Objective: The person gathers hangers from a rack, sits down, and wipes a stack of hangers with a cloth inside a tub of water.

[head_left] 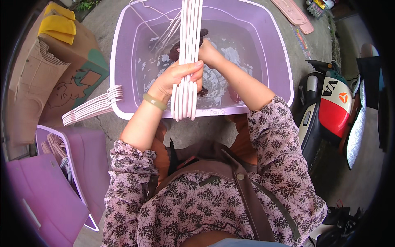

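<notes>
My left hand (pixel 177 79) is wrapped round a bundle of pale pink-white clothes hangers (pixel 191 37), its thumb across their front. The bundle stands over a large purple tub (pixel 269 45) of cloudy water. Just behind the hangers, my right hand (pixel 210 53) grips a dark brown cloth (pixel 175 52); its fingers are partly hidden by the bundle. Bits of the cloth show on both sides of the hangers, above the water. A few loose wire hangers (pixel 168 35) lean at the tub's far left.
More hangers (pixel 92 106) hang over the tub's near left corner. At left stand a cardboard box (pixel 78 78) with a yellow cloth (pixel 57 28) and a purple bin (pixel 88 156) holding hangers. A scooter (pixel 329 107) is parked at right; a pink lid (pixel 294 14) lies far right.
</notes>
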A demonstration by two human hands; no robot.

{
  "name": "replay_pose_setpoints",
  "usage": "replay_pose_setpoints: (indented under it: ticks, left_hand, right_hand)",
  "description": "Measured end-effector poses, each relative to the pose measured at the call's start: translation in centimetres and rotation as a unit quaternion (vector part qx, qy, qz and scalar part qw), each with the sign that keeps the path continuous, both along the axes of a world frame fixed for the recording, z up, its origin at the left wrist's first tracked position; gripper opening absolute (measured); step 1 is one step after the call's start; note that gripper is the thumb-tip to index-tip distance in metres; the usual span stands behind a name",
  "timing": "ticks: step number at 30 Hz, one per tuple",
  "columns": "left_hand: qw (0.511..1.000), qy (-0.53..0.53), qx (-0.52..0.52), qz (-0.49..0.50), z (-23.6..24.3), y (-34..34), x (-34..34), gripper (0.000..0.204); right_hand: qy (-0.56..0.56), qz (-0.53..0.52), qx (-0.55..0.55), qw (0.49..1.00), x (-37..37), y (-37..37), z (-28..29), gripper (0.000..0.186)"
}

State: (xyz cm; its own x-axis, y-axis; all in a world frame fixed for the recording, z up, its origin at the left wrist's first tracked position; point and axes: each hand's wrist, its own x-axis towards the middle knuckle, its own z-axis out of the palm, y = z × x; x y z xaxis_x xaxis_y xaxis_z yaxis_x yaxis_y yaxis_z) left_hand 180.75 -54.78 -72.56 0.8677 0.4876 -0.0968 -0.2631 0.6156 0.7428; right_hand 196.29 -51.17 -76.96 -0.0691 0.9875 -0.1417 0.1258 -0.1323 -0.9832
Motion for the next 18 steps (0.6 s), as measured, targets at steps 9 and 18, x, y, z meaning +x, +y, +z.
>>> replay_pose_setpoints:
  ticks: [9, 18]
  left_hand:
    - [0.997, 0.061, 0.011, -0.053, 0.1, -0.2, -1.6, 0.038]
    - [0.998, -0.014, 0.004, 0.063, 0.0, 0.1, -1.4, 0.037]
  right_hand:
    - [0.145, 0.033, 0.145, 0.978, 2.0, 3.2, 1.6, 0.031]
    - [-0.007, 0.168, 0.069, 0.983, 0.4, -1.8, -5.6, 0.027]
